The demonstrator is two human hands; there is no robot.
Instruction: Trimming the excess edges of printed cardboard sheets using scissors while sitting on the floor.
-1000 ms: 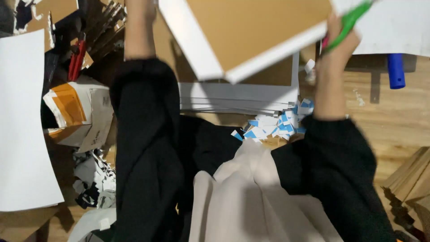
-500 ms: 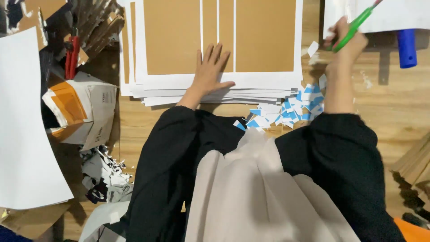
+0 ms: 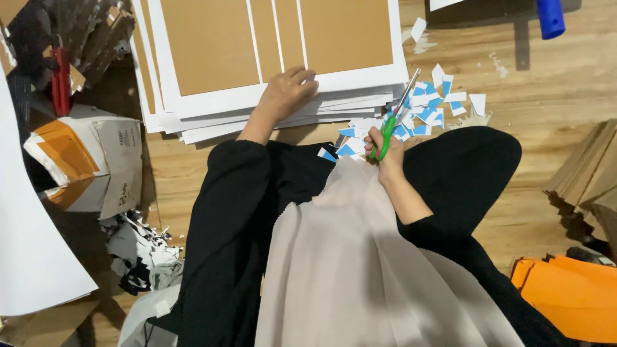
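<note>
A stack of white-edged brown printed sheets [image 3: 212,45] lies on the wooden floor in front of me. My left hand [image 3: 286,93] rests with curled fingers on the near edge of the top sheet. My right hand [image 3: 385,151] grips green-handled scissors [image 3: 393,119], blades pointing up toward the stack's right corner. A pile of small blue and white paper scraps [image 3: 424,112] lies just beyond the scissors. I wear black sleeves, and beige cloth covers my lap.
A white and orange cardboard box [image 3: 90,160] sits at left beside a large white sheet [image 3: 26,244]. Red-handled tool [image 3: 61,80] upper left. Blue cylinder [image 3: 550,16] top right. Orange object [image 3: 565,295] lower right, cardboard strips [image 3: 591,173] at right. Torn paper [image 3: 141,250] lower left.
A sheet held up a second ago now lies on the stack. My left hand slid to its near edge. My right hand brought the scissors down from upper right toward my lap.
</note>
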